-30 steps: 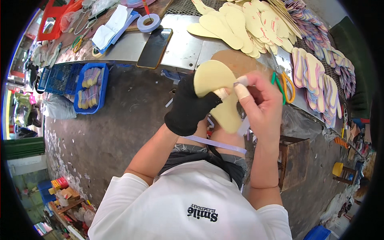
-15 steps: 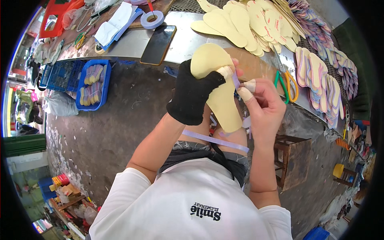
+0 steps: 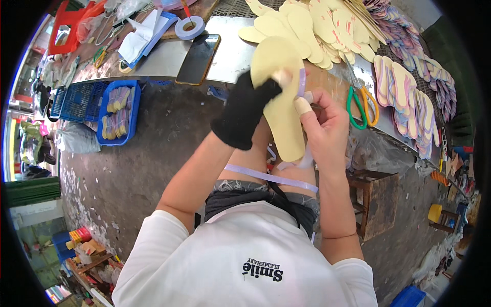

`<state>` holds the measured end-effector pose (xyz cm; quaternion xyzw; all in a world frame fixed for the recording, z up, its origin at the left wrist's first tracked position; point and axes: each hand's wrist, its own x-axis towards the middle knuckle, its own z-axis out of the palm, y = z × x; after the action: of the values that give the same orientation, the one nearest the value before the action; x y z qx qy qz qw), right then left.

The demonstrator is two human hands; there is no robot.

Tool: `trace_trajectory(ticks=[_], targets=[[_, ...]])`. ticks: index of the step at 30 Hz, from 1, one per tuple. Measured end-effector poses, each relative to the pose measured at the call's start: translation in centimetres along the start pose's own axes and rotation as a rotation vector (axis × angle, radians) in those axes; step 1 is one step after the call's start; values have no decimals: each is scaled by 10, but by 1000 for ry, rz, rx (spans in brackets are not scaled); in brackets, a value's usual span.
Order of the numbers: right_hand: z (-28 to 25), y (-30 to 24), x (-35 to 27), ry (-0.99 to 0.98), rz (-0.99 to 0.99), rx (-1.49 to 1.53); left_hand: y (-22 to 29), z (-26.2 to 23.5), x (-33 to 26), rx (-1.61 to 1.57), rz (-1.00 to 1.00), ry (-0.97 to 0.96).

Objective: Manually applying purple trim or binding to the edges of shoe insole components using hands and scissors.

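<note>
A cream shoe insole (image 3: 286,120) is held up in front of me, its wide end pointing away. My left hand (image 3: 250,105), in a black fingerless glove, grips it from the left side with the thumb across its face. A lilac tape strip (image 3: 302,82) lies along the insole's right edge. My right hand (image 3: 325,120), with wrapped thumb and fingertip, pinches the tape at that edge. More of the lilac tape (image 3: 271,177) trails across my lap.
Cream insoles (image 3: 299,30) are heaped on the metal bench, beside scissors (image 3: 362,102) with green and orange handles. Further right lie finished-looking patterned insoles (image 3: 396,92). A phone (image 3: 198,59), a tape roll (image 3: 190,28) and a blue basket (image 3: 118,112) are leftward. A wooden stool (image 3: 376,202) stands right.
Both hands and the insole have shifted slightly away from me, the insole turning a little more upright. A longer piece of tape now shows along its right edge.
</note>
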<state>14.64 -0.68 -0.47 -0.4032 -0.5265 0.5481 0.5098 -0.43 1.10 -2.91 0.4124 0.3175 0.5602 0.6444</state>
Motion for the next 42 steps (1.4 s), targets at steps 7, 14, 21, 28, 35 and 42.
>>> trace_trajectory(ticks=[7, 14, 21, 28, 35, 42], targets=[[-19, -5, 13, -154, 341, 114, -5, 7, -13, -9, 46, 46], [-21, 14, -7, -91, 221, 178, 2, 16, -18, -125, 4, 226], [-21, 15, -3, -241, 152, 39, 1, 28, -14, -152, 76, 264], [-2, 21, -1, -117, 71, 21, -21, 19, -24, -22, 154, 266], [-11, 9, -15, -28, 307, 129, -1, 17, -25, -38, 85, 346], [-9, 22, -25, -145, 83, 116, -1, 29, -26, -198, 94, 341]])
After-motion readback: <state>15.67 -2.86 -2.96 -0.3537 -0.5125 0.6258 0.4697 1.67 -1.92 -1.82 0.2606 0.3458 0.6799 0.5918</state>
